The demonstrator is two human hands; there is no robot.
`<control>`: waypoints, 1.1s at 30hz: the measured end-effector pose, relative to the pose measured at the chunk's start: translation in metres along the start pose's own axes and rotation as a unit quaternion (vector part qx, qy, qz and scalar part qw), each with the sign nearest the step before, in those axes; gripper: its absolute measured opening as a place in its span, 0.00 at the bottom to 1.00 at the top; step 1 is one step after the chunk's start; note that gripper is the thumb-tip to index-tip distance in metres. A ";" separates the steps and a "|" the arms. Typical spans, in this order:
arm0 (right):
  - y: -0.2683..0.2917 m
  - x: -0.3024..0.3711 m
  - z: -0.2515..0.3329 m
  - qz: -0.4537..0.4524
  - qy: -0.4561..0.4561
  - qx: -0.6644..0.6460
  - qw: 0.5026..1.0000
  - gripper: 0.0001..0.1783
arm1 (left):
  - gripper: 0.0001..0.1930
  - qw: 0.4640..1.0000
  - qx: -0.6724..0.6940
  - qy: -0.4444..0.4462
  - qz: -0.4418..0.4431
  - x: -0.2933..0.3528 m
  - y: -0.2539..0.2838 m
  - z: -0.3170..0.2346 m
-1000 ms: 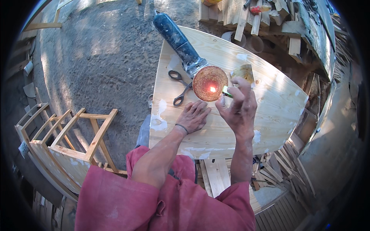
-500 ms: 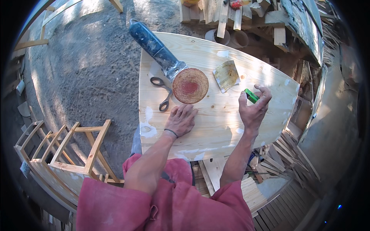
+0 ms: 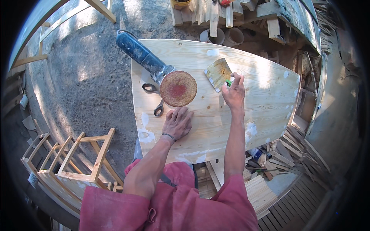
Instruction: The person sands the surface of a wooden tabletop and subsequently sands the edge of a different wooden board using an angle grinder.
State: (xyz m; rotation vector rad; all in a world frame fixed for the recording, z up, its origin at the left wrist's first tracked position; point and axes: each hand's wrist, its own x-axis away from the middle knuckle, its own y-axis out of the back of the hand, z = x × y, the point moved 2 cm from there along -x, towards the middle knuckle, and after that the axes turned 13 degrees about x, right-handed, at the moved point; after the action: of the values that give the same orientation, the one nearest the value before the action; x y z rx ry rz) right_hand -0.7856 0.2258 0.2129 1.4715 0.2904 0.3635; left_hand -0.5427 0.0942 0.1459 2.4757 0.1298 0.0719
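On the pale wooden panel [image 3: 208,131] rests my left hand [image 3: 177,122], palm down with its fingers spread, just below a round sanding disc. The disc belongs to a blue angle grinder [image 3: 142,56] lying on its back at the panel's left end. Scissors [image 3: 158,107] lie partly hidden under the disc. My right hand [image 3: 234,94] is closed on a small bright green object [image 3: 228,82], mostly covered by the fingers, so its kind cannot be made out. That hand is at the right edge of a stained, square scraper-like plate [image 3: 218,73] lying on the panel.
White filler patches [image 3: 145,133] dot the panel. Wood offcuts [image 3: 293,156] are heaped at its lower right. Two buckets [image 3: 233,36] and stacked timber [image 3: 192,15] stand beyond its far edge. A wooden frame [image 3: 84,154] stands at the left, on bare ground.
My right hand has moved left with the green object, from the open panel to the square plate. My left hand stays on the panel. The whole view has shifted slightly.
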 end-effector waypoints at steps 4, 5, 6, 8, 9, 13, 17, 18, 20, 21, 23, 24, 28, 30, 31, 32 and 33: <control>-0.006 -0.003 -0.005 -0.036 0.040 0.008 0.999 0.30 | 0.29 1.000 0.002 -0.002 0.003 0.001 0.001 -0.001; -0.007 -0.005 -0.006 -0.043 0.043 0.011 0.998 0.30 | 0.29 1.000 0.003 0.000 0.004 0.001 0.002 -0.001; -0.008 -0.006 -0.008 -0.051 0.046 0.016 0.998 0.30 | 0.30 1.000 0.004 0.000 0.005 0.000 0.002 -0.001; -0.007 -0.010 -0.011 -0.063 0.043 0.021 0.997 0.30 | 0.30 1.000 0.006 -0.005 -0.002 0.000 0.001 0.000; -0.007 -0.011 -0.012 -0.069 0.043 0.023 0.996 0.30 | 0.30 1.000 0.007 -0.007 -0.006 0.000 0.002 0.000; -0.010 -0.017 -0.017 -0.051 0.032 0.042 0.997 0.30 | 0.30 1.000 0.008 -0.006 -0.006 0.001 0.001 0.000; -0.005 -0.023 -0.015 -0.056 0.017 0.041 0.997 0.29 | 0.30 1.000 0.003 -0.003 0.002 0.000 0.000 0.000; -0.002 -0.025 -0.014 -0.056 0.008 0.043 0.997 0.28 | 0.30 1.000 0.003 -0.001 0.005 0.000 0.001 0.000; 0.005 -0.022 -0.014 -0.067 -0.038 0.013 0.997 0.28 | 0.30 1.000 0.001 -0.001 0.011 -0.001 0.003 -0.001; 0.008 -0.021 -0.015 -0.074 -0.059 -0.002 0.996 0.28 | 0.30 1.000 -0.001 -0.001 0.011 -0.002 0.004 -0.002; 0.010 -0.005 -0.020 -0.091 -0.105 -0.073 0.988 0.30 | 0.30 0.999 -0.013 0.006 0.033 -0.002 0.004 -0.001; 0.012 0.006 -0.022 -0.100 -0.125 -0.108 0.981 0.30 | 0.31 0.999 -0.018 0.009 0.042 -0.001 0.003 0.000; 0.005 0.103 -0.031 0.029 -0.251 -0.351 0.902 0.21 | 0.31 1.000 -0.015 0.001 0.026 0.003 0.000 0.001; 0.003 0.178 -0.035 0.149 -0.272 -0.348 0.885 0.13 | 0.31 1.000 -0.007 0.004 0.018 0.003 0.002 0.000; 0.008 0.214 -0.024 0.163 -0.281 -0.430 0.842 0.12 | 0.31 1.000 -0.008 0.007 0.022 0.001 0.001 0.000; 0.013 0.258 -0.016 0.238 -0.337 -0.420 0.808 0.10 | 0.31 1.000 -0.006 0.008 0.021 0.002 0.000 0.000; 0.027 0.297 -0.009 0.296 -0.366 -0.400 0.786 0.09 | 0.30 1.000 -0.002 0.008 0.020 0.005 0.001 -0.002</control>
State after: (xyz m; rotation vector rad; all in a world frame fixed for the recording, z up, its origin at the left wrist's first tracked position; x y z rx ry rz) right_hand -0.5197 0.3574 0.2477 0.7111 -0.8960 0.3191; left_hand -0.5379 0.0952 0.1488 2.4743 0.0862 0.1100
